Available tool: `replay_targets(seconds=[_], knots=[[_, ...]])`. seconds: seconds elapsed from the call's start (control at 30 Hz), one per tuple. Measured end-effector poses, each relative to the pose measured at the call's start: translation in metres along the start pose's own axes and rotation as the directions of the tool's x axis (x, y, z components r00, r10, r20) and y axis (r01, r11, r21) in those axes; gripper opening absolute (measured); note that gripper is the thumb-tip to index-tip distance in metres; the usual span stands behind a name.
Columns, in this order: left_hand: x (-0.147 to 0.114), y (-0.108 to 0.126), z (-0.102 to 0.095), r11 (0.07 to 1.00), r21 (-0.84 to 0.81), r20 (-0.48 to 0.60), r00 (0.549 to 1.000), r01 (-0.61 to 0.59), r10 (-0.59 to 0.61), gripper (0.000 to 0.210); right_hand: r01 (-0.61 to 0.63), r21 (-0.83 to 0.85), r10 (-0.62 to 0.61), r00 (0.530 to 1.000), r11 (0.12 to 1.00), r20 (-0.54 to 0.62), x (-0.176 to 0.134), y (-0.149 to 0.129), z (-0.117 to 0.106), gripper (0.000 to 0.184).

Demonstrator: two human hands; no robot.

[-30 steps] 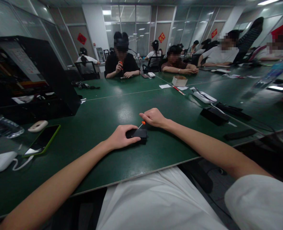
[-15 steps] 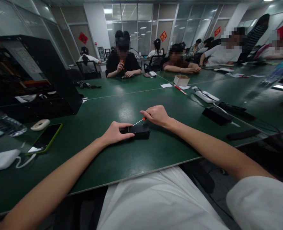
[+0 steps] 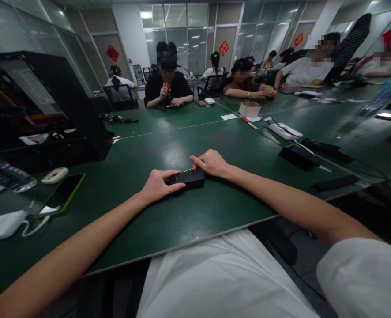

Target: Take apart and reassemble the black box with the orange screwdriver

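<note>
A small black box-shaped device (image 3: 189, 179) lies on the green table (image 3: 182, 212) in front of me. My left hand (image 3: 158, 185) presses on its left end, fingers laid over the top. My right hand (image 3: 211, 163) is closed around a small screwdriver with an orange collar (image 3: 193, 168), just behind the device's right end. The screwdriver's tip reaches down to the top of the device; most of the tool is hidden in my fist.
At the left lie a phone in a green case (image 3: 61, 193), a white power bank with cable (image 3: 1, 225) and a big black case (image 3: 46, 110). Black adapters (image 3: 299, 157) and a white power strip (image 3: 284, 131) lie at the right. Several people sit across the table.
My right hand has come down and nearer to the device, so the screwdriver's bare shaft no longer shows. The left hand stays on the device, which has shifted slightly.
</note>
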State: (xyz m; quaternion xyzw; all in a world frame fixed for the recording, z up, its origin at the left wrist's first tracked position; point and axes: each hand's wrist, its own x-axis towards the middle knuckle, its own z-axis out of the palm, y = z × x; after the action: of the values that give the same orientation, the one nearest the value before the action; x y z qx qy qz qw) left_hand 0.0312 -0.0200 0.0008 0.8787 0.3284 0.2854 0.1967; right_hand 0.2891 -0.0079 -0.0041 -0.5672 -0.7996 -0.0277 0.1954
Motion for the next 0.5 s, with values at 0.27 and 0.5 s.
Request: replay_targets(seconds=[0.27, 0.5], knots=[[0.000, 0.002, -0.001, 0.999, 0.028, -0.027, 1.000, -0.015, 0.016, 0.049, -0.031, -0.002, 0.031, 0.999, 1.000, 0.007, 0.009, 0.020, -0.003, 0.077], [-0.001, 0.005, 0.000, 0.998, 0.053, -0.042, 0.998, -0.038, 0.041, 0.046, -0.066, -0.017, 0.067, 0.997, 0.998, 0.031, 0.011, 0.047, -0.004, 0.052]])
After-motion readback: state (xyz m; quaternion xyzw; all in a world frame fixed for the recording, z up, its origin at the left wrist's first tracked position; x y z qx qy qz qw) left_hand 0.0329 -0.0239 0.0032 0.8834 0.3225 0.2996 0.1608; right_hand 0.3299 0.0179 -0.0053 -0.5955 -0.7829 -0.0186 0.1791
